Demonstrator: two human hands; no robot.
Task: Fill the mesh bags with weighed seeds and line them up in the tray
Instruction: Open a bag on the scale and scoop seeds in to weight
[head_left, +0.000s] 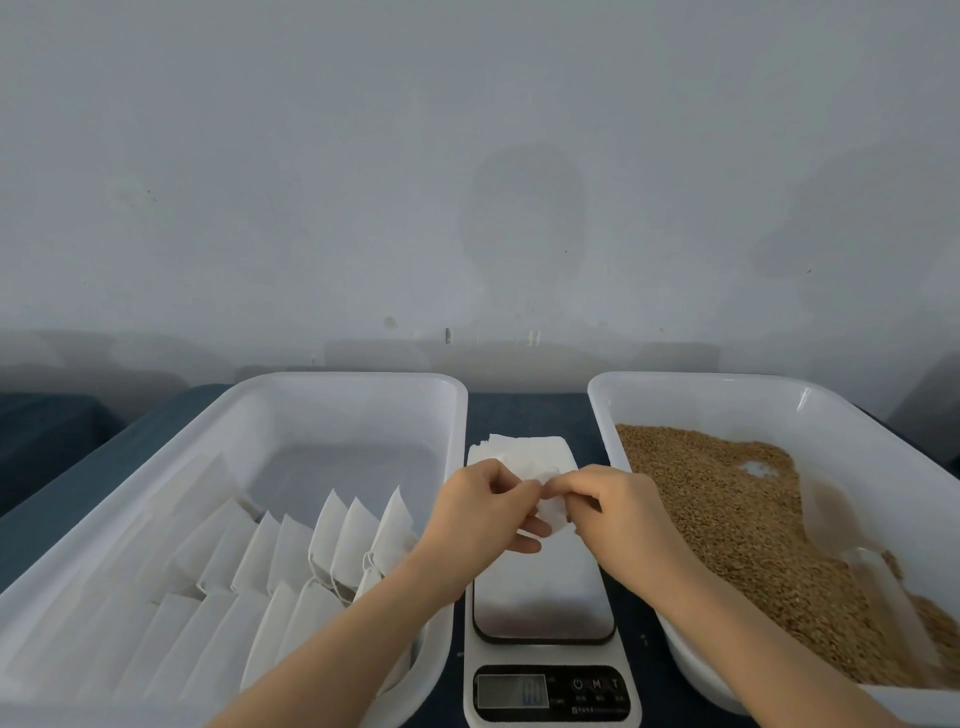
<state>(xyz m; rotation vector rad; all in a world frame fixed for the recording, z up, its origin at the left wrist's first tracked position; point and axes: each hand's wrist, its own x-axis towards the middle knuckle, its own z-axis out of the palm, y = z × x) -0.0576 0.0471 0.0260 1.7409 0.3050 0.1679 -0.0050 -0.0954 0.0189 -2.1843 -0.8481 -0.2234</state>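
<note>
2 grips meet above the scale (540, 592): left grip (483, 514) and right grip (618, 514) both pinch 1 white mesh bag (551, 514). Spare bags (519, 451) lie at the scale's far end. Toward the worktop's (530, 410) left edge, the tray (337, 375) holds lined bags (337, 530), its far floor bare. Seeds (727, 519) fill the right tray (727, 383). Narrow worktop strips flank the scale. Buttons read M and T; the display is blurred.

The left tray (343, 378) is white and holds white mesh bags (343, 530). The right tray (727, 382) is white too, with golden-brown seeds (727, 499). The scale (545, 587) is white, silvery on top, with a black panel. The counter (524, 415) is dark blue.
</note>
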